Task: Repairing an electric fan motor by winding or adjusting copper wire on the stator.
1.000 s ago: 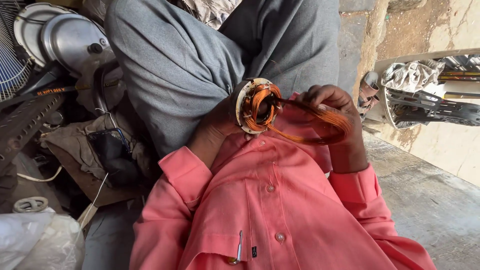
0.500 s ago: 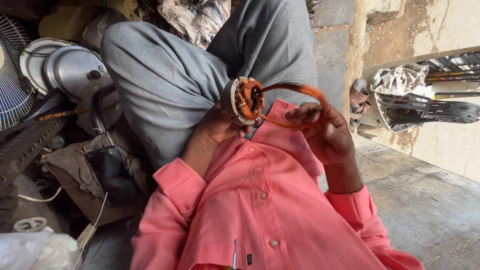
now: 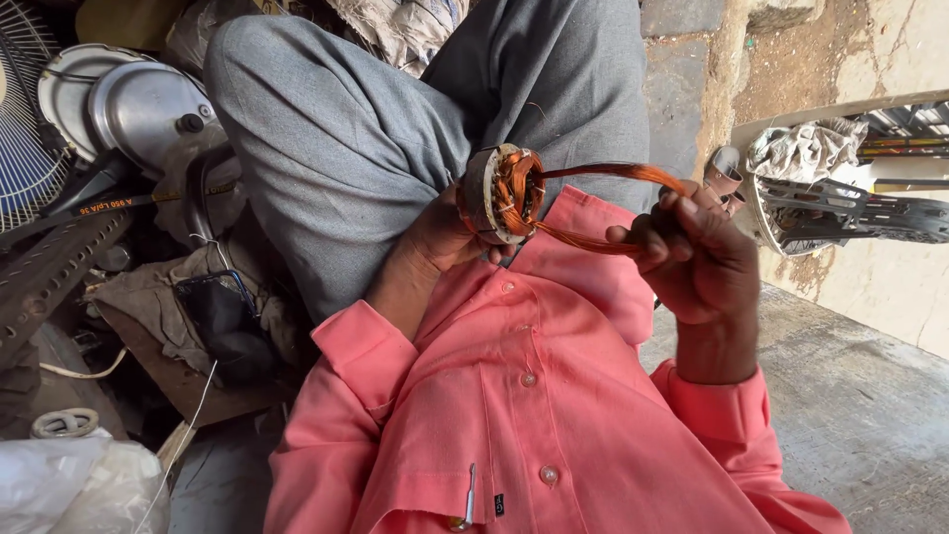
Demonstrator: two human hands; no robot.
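- Two hands worked a stator (image 3: 499, 195) over the lap of a person sitting cross-legged in grey trousers (image 3: 346, 138) and a pink shirt (image 3: 514, 425).
- Much of the left hand (image 3: 445, 237) was hidden behind the stator and the shirt's cuff; its fingers could be seen only in part, wrapped around the metal ring from below.
- Whether the thumb pressed the ring's far side could not be made out.
- The right hand (image 3: 692, 257) was closed in a loose fist, fingers curled over a loop of copper wire (image 3: 613, 173); the fingertips themselves were turned away from view.
- The wire ran in two strands from the stator's copper-wound core to the right hand, the upper strand arching, the lower one nearly straight.
- The stator sat just above the shirt's hem, against the trousers, between the hands and touching the left one; the right hand stayed apart from it, joined only by the wire.
- At left, a fan guard (image 3: 25, 119) was cut off by the frame's edge, beside round metal covers (image 3: 129, 104) and dim clutter hard to identify.
- At right, a rag-draped rack (image 3: 840, 188) ran out of frame.
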